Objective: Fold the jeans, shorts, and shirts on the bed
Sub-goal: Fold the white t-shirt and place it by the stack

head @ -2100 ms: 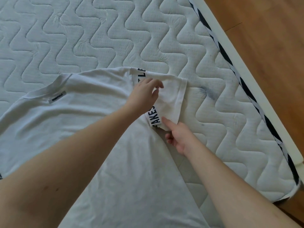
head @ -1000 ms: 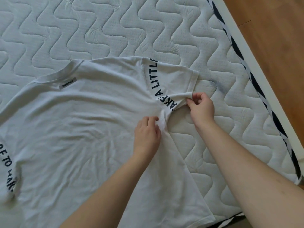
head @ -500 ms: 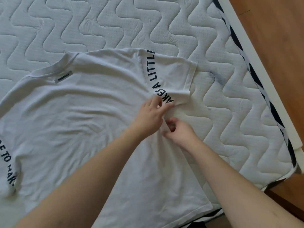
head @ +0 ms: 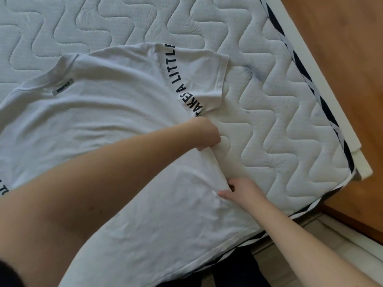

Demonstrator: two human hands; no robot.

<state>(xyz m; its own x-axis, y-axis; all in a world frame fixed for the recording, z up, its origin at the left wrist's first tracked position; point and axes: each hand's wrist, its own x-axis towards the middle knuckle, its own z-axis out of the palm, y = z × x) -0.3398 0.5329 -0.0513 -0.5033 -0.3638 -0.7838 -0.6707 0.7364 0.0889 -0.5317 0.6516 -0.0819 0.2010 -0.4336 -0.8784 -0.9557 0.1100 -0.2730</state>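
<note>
Two hands grip the right side seam of one white T-shirt [head: 107, 121] spread flat on the mattress [head: 269, 121].

Collar [head: 41, 79] points toward the upper left, hem [head: 238, 235] hangs over the near mattress edge, so the long axis runs diagonally. Left hand [head: 204, 134], fingers curled, clutches the seam below the lettered sleeve [head: 199, 75]; right hand [head: 241, 188] pinches the same edge lower down. Bare quilted mattress lies open to the right up to the striped border [head: 306, 83], white frame [head: 331, 100] and wooden floor [head: 342, 38].

Left hand [head: 204, 134] and right hand [head: 241, 188] both pinch fabric.
</note>
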